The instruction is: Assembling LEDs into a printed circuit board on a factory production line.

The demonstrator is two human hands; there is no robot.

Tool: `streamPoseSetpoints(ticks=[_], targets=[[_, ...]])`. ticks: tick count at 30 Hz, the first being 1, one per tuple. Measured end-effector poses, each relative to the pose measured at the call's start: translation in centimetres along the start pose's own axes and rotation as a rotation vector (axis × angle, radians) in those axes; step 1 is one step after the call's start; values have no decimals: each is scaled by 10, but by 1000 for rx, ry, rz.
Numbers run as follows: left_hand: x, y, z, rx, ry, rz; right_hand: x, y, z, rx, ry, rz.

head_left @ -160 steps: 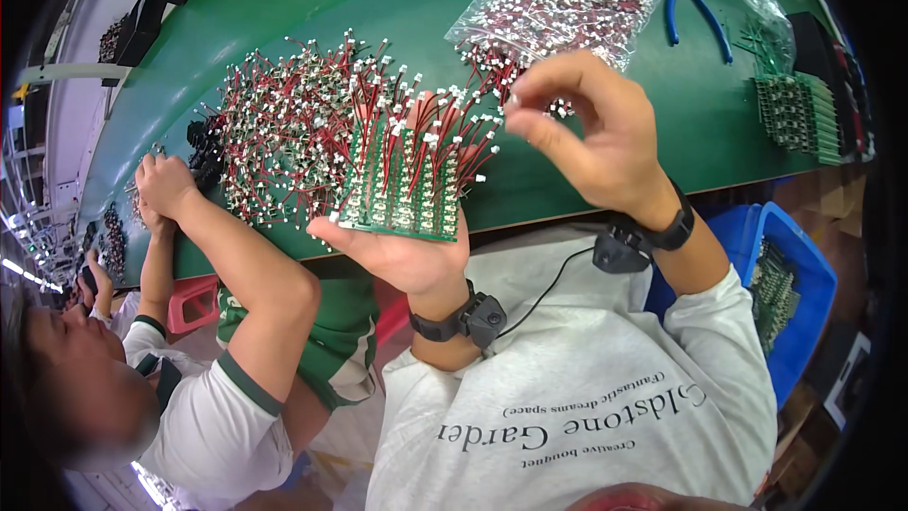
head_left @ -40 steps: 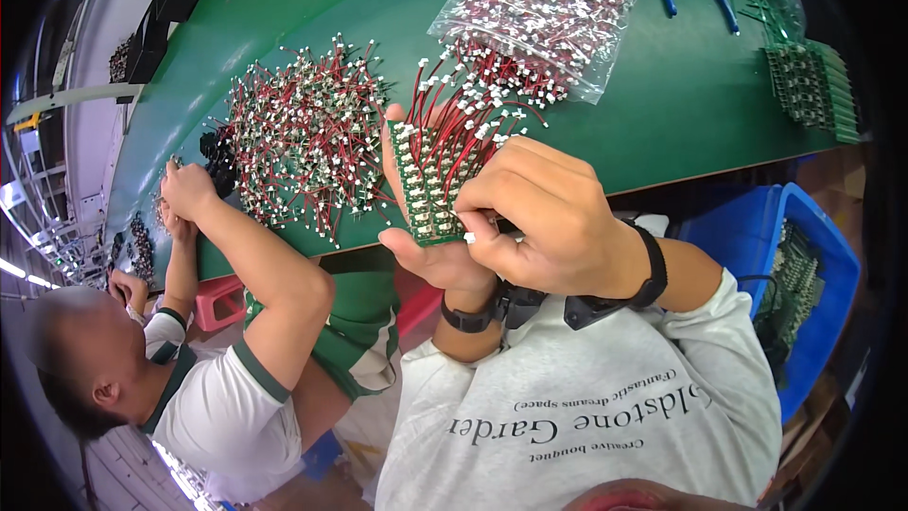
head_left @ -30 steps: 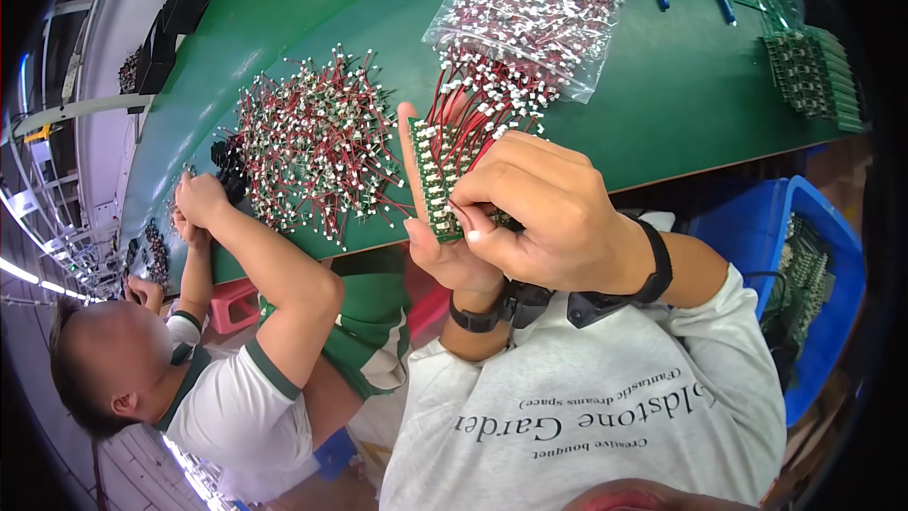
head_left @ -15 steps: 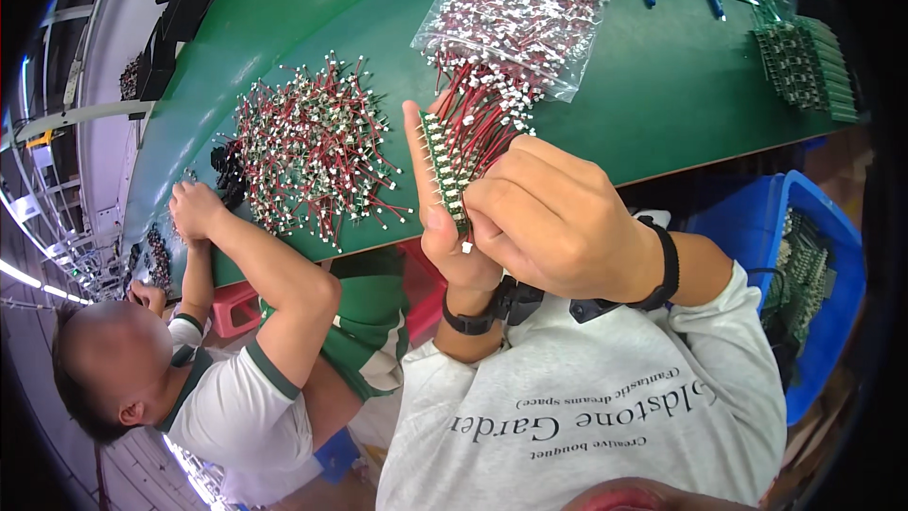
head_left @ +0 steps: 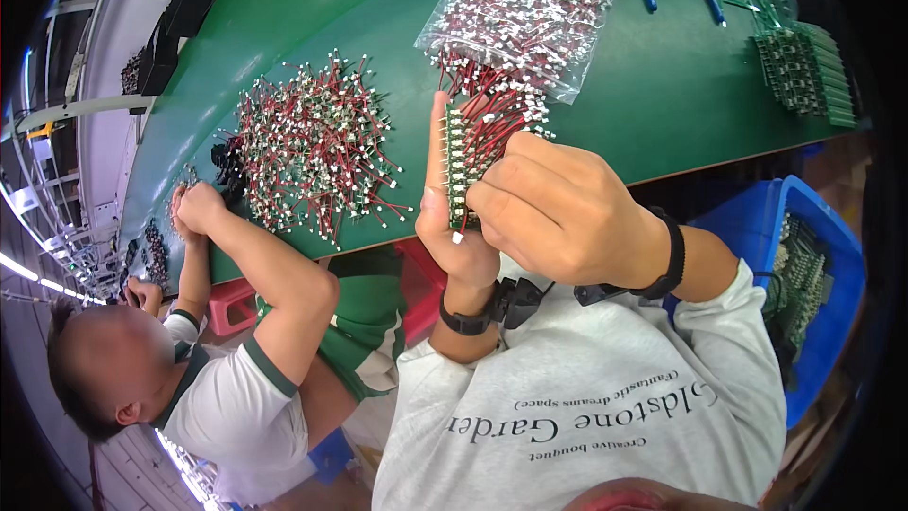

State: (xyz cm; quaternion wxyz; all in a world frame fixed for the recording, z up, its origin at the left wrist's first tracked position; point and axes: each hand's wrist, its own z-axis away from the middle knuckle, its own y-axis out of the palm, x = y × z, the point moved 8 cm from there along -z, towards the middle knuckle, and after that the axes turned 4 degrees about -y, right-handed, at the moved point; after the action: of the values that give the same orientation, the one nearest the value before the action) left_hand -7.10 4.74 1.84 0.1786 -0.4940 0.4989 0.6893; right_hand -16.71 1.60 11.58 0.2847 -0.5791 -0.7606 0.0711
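1. Head view: your left hand [head_left: 452,227] grips a green circuit board [head_left: 458,163] edge-on, thumb up along its side, above the table's near edge.
2. Your right hand [head_left: 558,213] closes over the board's lower end, pinching its red wires [head_left: 492,118].
3. Just behind lies a clear bag of connectors [head_left: 530,9]; a loose wire pile [head_left: 317,147] sits left on the green table [head_left: 284,19].
4. Beside you, a co-worker's hand [head_left: 199,210] rests at the pile.

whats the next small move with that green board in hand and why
Probably press the connector under the right hand fully down: the left hand holds the green circuit board edge-on, and the right fingertips pinch at its lower end, below the rows of red wires.
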Motion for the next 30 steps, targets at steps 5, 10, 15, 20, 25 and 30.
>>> streamPoseSetpoints(ticks=[5,10,15,20,25,30], targets=[[-3,2,0,32,31,-118,-2,2,3,34,-4,-25],[-5,0,-1,27,21,-78,-9,2,4,55,102,-32],[-3,0,0,-1,-8,-64,-11,5,3,49,123,-19],[-3,-4,-1,-7,-14,-101,-14,10,2,60,125,-55],[-7,-8,-2,15,46,54,-8,12,-5,11,76,-62],[-25,-51,-7,-122,145,209,-27,-14,-16,-66,36,-3]])
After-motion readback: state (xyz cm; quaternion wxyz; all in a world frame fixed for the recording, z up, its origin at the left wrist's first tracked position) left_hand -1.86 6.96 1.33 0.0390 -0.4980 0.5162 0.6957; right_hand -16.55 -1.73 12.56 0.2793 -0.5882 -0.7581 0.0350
